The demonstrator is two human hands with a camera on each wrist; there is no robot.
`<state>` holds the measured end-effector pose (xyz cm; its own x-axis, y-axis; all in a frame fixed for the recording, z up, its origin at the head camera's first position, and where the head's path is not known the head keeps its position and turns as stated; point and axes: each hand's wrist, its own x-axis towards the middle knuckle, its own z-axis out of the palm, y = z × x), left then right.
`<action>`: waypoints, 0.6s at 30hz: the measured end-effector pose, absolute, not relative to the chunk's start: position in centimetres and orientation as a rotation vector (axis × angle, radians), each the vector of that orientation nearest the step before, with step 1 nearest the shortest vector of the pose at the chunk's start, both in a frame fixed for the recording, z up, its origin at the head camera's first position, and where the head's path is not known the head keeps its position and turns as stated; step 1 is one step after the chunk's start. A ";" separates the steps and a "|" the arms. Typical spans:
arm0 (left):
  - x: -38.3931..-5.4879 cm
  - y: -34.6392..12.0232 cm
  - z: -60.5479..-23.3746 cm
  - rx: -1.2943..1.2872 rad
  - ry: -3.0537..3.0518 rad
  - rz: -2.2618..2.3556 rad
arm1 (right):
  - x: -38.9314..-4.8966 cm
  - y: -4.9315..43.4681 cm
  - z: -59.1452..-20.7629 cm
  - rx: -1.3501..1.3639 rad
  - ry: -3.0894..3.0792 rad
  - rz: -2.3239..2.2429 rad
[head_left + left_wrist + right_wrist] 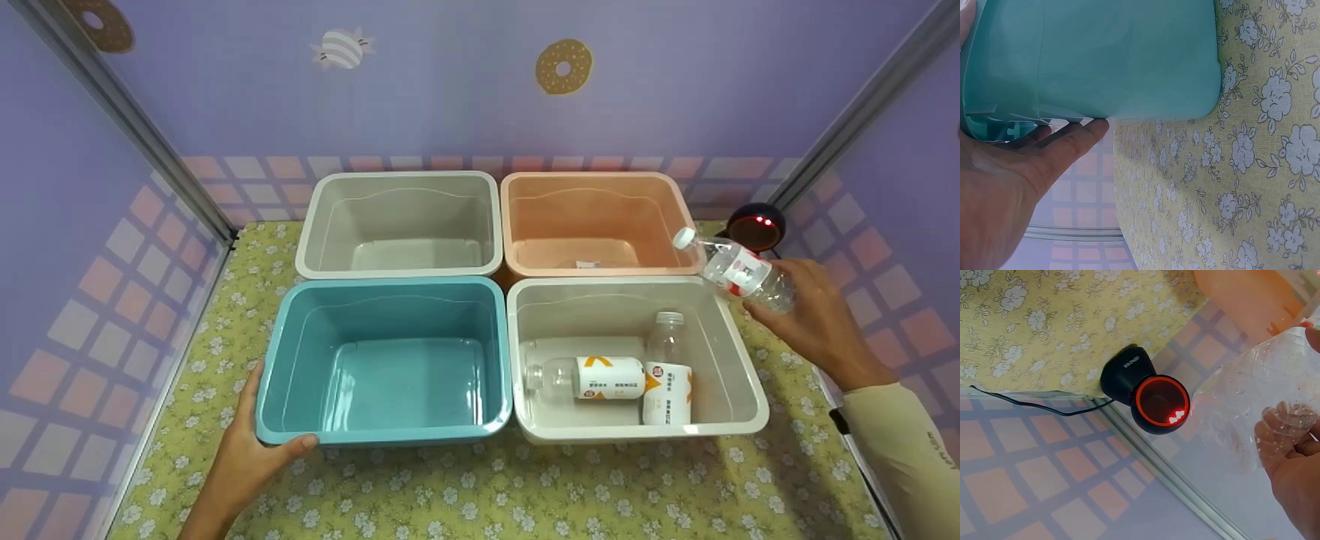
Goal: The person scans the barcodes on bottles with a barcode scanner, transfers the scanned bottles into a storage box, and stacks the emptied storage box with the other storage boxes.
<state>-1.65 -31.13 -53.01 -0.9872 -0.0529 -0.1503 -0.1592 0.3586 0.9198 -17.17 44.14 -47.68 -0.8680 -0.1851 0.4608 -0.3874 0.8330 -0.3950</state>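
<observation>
My right hand (821, 319) grips the base end of a clear plastic bottle (741, 271) with a white cap and a red-and-white label. It is tilted, cap end to the left, over the right edges of the orange and front right bins. The right wrist view shows fingers through the clear bottle wall (1230, 410). My left hand (251, 442) rests at the near left corner of a blue bin (405, 382), thumb by the front rim, fingers straight along the outer side. Two clear bottles with white-and-orange labels, one sideways (609, 377) and one lengthwise (667, 394), lie in the front right off-white bin (637, 430).
Behind stand a grey bin (397, 273) and an orange bin (600, 271) with a small white item (589, 264) inside. A black scanner (756, 227) with red lights stands at the back right corner, its cable trailing. Patterned walls enclose the flowered tablecloth (450, 495).
</observation>
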 end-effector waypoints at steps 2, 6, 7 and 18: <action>-1.6 -31.1 -53.0 -0.197 2.508 1.720 | -17.3 44.2 -47.9 0.434 -2.585 0.682; -1.6 -31.1 -53.0 -0.206 2.514 1.706 | -17.4 44.4 -48.4 0.421 -2.546 0.674; -1.6 -31.1 -53.0 -0.209 2.514 1.703 | -17.4 44.4 -48.6 0.410 -2.540 0.675; -1.7 -31.1 -53.0 -0.208 2.495 1.728 | -17.3 44.7 -50.2 0.243 -2.502 0.688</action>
